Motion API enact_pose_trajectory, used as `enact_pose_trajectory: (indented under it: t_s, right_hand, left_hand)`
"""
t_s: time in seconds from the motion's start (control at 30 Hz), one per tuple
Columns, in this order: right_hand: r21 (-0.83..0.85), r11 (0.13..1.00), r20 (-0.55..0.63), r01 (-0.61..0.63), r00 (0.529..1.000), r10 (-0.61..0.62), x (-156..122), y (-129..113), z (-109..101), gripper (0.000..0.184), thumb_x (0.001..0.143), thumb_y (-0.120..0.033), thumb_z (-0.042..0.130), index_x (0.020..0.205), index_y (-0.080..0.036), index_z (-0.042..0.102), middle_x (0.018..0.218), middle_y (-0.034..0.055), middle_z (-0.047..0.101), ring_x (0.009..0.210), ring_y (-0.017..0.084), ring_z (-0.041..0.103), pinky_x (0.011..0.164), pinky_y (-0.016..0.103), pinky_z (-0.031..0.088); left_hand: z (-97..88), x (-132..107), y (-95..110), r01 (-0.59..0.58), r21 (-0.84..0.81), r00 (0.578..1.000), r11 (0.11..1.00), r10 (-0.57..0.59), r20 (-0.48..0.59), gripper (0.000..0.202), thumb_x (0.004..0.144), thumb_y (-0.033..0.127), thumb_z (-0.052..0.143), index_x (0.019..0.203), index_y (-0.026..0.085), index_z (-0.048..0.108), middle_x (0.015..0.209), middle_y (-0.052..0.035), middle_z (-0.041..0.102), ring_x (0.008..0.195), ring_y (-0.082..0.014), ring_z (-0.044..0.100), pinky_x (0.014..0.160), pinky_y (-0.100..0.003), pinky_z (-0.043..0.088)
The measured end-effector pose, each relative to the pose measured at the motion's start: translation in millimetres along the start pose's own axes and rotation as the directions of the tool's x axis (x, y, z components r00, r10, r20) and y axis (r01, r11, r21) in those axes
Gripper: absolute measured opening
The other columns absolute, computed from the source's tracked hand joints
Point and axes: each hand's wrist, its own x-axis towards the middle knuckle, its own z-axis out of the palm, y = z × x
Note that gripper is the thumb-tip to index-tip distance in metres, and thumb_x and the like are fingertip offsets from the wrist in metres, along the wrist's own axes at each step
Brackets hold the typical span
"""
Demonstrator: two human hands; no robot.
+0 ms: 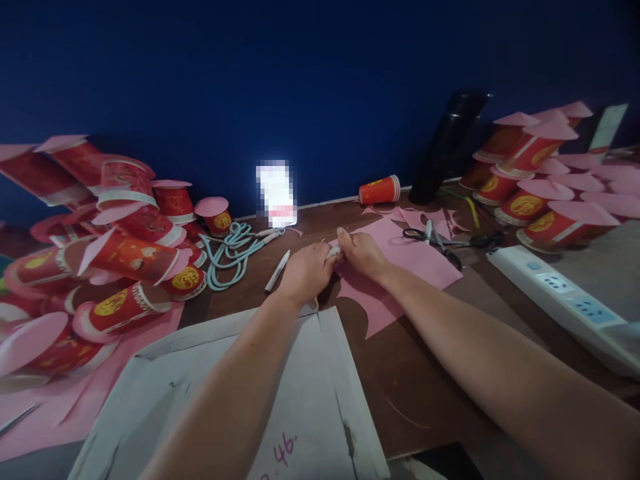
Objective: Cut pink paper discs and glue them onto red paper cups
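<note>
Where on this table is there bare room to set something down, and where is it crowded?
Bare wood: between the white cardboard and the right forearm; between the pink paper and the power strip. Red paper cups crowd both ends; scissors lie on scraps behind. Left hand and right hand pinch a small white object.

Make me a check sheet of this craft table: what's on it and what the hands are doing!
Surface: brown table, with a white board lying at the near edge.
Job's things: small white thing, too small to identify; pink paper under the right hand.
Clutter: left cup pile, right cup pile, lone cup on its side by the wall, scissors, white pen, black bottle.
Hands: left hand and right hand both pinch the small white thing.
Cables: teal cord, coiled; white power strip on the right.
Surroundings: dark blue wall.
</note>
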Motion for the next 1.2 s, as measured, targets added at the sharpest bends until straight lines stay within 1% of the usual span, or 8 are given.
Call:
enact_pose_trajectory:
  t_s: [0.13,0.33,0.47,0.6,0.77,0.93,1.07,1.2]
  right_hand:
    - [-0.041,0.999,-0.029,0.013,0.999,-0.014,-6.7,-10.8,-1.9,0.059,0.099,-0.035,0.023,0.059,-0.017,0.061,0.058,0.007,0.062,0.058,0.016,0.057,0.058,0.026,0.032]
    - [-0.048,0.994,-0.069,0.103,0.992,-0.106,-15.6,-17.1,-2.2,0.065,0.099,-0.042,0.019,0.055,-0.018,0.06,0.056,0.0059,0.062,0.058,0.015,0.058,0.058,0.025,0.034]
    - [-0.1,0.994,-0.027,0.054,0.998,-0.057,-10.2,-7.9,-3.1,0.061,0.099,-0.041,0.023,0.057,-0.017,0.061,0.059,0.0079,0.064,0.059,0.017,0.059,0.058,0.026,0.033]
    - [-0.112,0.994,-0.025,0.0,1.0,-0.002,-2.2,0.9,-4.7,0.062,0.098,-0.043,0.023,0.057,-0.017,0.062,0.057,0.0092,0.063,0.059,0.018,0.058,0.056,0.027,0.032]
    - [-0.129,0.992,0.002,-0.006,1.0,0.006,1.7,1.2,-1.9,0.06,0.099,-0.04,0.024,0.06,-0.018,0.064,0.057,0.0079,0.062,0.059,0.017,0.057,0.057,0.026,0.033]
    - [-0.153,0.988,-0.023,-0.009,1.0,0.005,-4.2,-7.1,0.1,0.054,0.099,-0.033,0.026,0.067,-0.015,0.067,0.059,0.0084,0.063,0.059,0.017,0.057,0.059,0.027,0.034]
    - [-0.094,0.995,-0.048,0.024,0.998,-0.029,-13.1,-15.5,-0.2,0.062,0.1,-0.037,0.021,0.056,-0.018,0.06,0.057,0.0069,0.062,0.061,0.016,0.059,0.061,0.025,0.036]
    - [-0.033,0.996,-0.056,0.083,0.995,-0.085,-15.0,-15.4,0.9,0.065,0.099,-0.042,0.019,0.05,-0.019,0.054,0.056,0.0058,0.062,0.059,0.015,0.059,0.06,0.025,0.035]
  left_hand:
    - [-6.5,3.2,-6.4,0.15,-0.411,0.986,0.899,-0.105,0.129,0.041,0.092,0.049,0.041,0.08,0.017,0.064,0.076,-0.0057,0.063,0.073,-0.0181,0.058,0.067,-0.029,0.042]
    - [-8.0,1.1,-15.5,0.576,-0.773,0.807,0.265,-0.031,0.59,0.05,0.088,0.059,0.043,0.08,0.013,0.061,0.051,0.0074,0.027,0.038,-0.004,0.016,0.039,-0.02,0.011]
    - [-1.0,1.0,-10.9,0.412,-0.691,0.907,0.594,-0.195,0.373,0.049,0.089,0.058,0.041,0.08,0.015,0.061,0.058,-0.0001,0.05,0.046,-0.0093,0.043,0.045,-0.022,0.033]
    - [8.2,0.1,-4.9,0.03,-0.201,1.0,0.979,-0.03,0.005,0.034,0.086,0.048,0.054,0.101,0.017,0.06,0.1,-0.0091,0.065,0.094,-0.0236,0.06,0.078,-0.033,0.046]
    - [7.5,-2.2,1.0,-0.017,0.126,0.998,0.992,0.024,-0.058,0.03,0.095,0.039,0.039,0.099,0.016,0.06,0.104,-0.0121,0.065,0.1,-0.0254,0.059,0.085,-0.035,0.043]
    - [-4.0,0.0,0.3,0.083,-0.194,0.996,0.977,-0.075,0.049,0.032,0.092,0.043,0.044,0.08,0.018,0.061,0.083,-0.0061,0.066,0.078,-0.019,0.059,0.069,-0.029,0.043]
    - [-8.1,0.0,-9.8,0.43,-0.722,0.893,0.541,-0.14,0.427,0.037,0.086,0.051,0.05,0.074,0.016,0.056,0.056,0.0023,0.046,0.043,-0.0069,0.032,0.041,-0.02,0.025]
    - [-1.6,-0.7,-13.7,0.558,-0.816,0.823,0.153,0.026,0.568,0.031,0.086,0.046,0.051,0.083,0.015,0.054,0.055,0.0051,0.038,0.04,-0.0039,0.023,0.038,-0.017,0.017]
